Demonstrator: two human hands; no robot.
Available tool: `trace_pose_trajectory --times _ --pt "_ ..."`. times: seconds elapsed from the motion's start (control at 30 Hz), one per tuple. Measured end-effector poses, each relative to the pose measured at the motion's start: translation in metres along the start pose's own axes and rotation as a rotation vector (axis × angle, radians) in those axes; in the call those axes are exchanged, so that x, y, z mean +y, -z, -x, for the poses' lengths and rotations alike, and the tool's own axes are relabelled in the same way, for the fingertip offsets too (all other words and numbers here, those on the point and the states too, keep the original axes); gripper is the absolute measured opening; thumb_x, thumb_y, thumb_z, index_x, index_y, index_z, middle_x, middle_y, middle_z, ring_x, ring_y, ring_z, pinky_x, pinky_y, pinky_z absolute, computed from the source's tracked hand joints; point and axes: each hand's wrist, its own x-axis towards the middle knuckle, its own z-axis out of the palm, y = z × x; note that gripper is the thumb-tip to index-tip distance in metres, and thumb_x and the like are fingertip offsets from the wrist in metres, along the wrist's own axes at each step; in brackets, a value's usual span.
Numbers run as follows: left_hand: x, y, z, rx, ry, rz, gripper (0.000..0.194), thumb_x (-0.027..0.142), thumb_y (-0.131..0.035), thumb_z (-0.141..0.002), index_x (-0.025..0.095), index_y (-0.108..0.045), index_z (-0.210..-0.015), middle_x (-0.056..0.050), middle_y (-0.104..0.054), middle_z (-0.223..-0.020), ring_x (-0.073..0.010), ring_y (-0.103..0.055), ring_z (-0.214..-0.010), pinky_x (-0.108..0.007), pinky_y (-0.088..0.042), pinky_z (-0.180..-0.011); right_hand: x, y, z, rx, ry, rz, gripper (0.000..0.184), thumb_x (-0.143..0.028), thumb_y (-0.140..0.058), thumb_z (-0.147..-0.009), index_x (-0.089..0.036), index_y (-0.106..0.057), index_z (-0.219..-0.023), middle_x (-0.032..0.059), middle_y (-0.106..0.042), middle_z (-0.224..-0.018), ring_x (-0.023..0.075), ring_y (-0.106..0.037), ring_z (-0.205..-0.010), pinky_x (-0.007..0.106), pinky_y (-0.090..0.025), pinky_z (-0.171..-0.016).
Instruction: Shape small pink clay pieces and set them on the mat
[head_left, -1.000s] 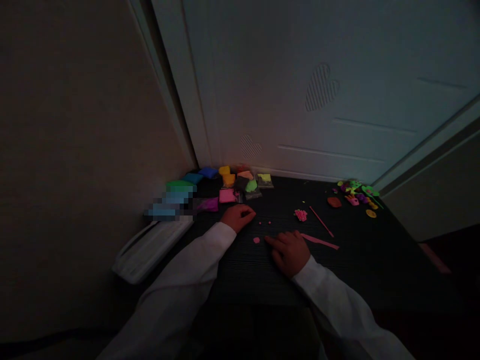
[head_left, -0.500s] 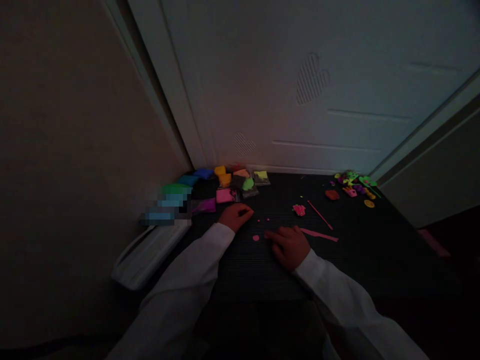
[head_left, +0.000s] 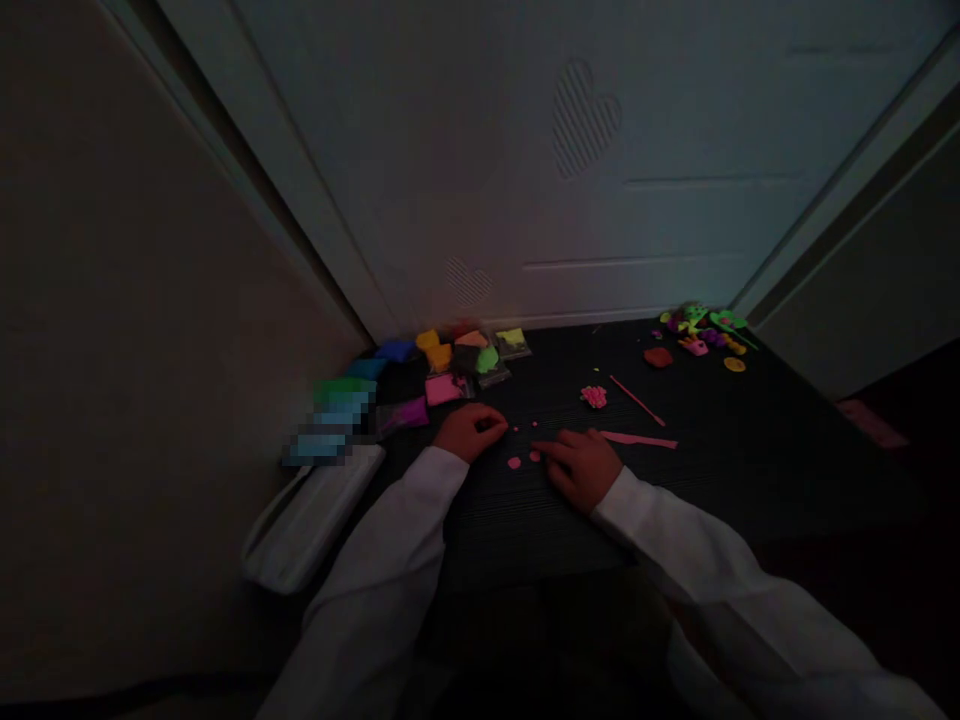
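Observation:
My left hand (head_left: 472,432) rests on the dark table with thumb and fingertips drawn together. Whether anything is between them is hidden. A tiny pink clay ball (head_left: 516,428) lies just beside its fingertips, and another pink ball (head_left: 535,424) is a little to the right. My right hand (head_left: 583,468) has its index finger stretched out at a small flat pink clay disc (head_left: 535,456); the other fingers are loosely bent. A second pink disc (head_left: 514,463) lies to the left of that one. Beyond the right hand lies a pink clay strip (head_left: 641,440).
A pink ruffled clay piece (head_left: 594,397) and a thin pink stick (head_left: 637,401) lie behind my right hand. Colourful clay pieces (head_left: 705,335) sit at the back right. Bagged clay (head_left: 442,388) and a white case (head_left: 315,515) are on the left, by the wall.
The right index fingertip has drawn slightly back, and a second flat pink disc now shows at its tip. The left hand keeps its pose. The whole view has shifted slightly.

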Motion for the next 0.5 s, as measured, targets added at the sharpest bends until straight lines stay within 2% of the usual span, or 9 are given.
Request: trace_pose_trajectory --times 0.13,0.23,0.4,0.5 --pt "0.003 0.002 0.001 -0.139 -0.091 -0.028 0.021 0.034 -0.048 -0.065 0.020 -0.061 -0.074 0.000 -0.056 -0.068 -0.0110 -0.047 -0.065 -0.023 -0.037 -0.061 0.004 -0.003 -0.002 0.044 -0.001 -0.086 0.030 -0.023 -0.037 -0.077 -0.025 -0.048 -0.105 0.0015 -0.052 -0.082 0.0123 -0.046 -0.074 0.026 -0.026 -0.064" --pt "0.004 0.001 0.001 -0.172 -0.097 -0.050 0.019 0.034 -0.050 -0.064 0.021 -0.061 -0.073 0.001 -0.056 -0.064 -0.0106 -0.046 -0.064 -0.023 -0.036 -0.060 0.008 -0.005 -0.012 0.076 0.030 -0.119 0.027 -0.022 -0.038 -0.077 -0.024 -0.050 -0.101 0.0014 -0.052 -0.084 0.0118 -0.047 -0.075 0.025 -0.028 -0.064" --pt "0.004 -0.001 0.000 -0.087 -0.039 -0.046 0.021 0.034 -0.049 -0.065 0.020 -0.060 -0.077 0.002 -0.052 -0.064 -0.0091 -0.044 -0.058 -0.021 -0.035 -0.056 0.010 -0.009 -0.037 0.165 0.068 -0.139 0.026 -0.021 -0.038 -0.077 -0.021 -0.051 -0.099 0.0019 -0.053 -0.083 0.0113 -0.047 -0.075 0.024 -0.031 -0.068" --pt "0.003 -0.003 -0.001 -0.023 -0.061 -0.043 0.026 0.037 -0.048 -0.066 0.021 -0.058 -0.084 0.000 -0.051 -0.070 -0.0100 -0.045 -0.063 -0.022 -0.036 -0.059 0.010 -0.009 -0.046 0.224 0.060 -0.180 0.025 -0.021 -0.037 -0.077 -0.020 -0.051 -0.099 0.0020 -0.054 -0.082 0.0111 -0.048 -0.074 0.023 -0.033 -0.068"
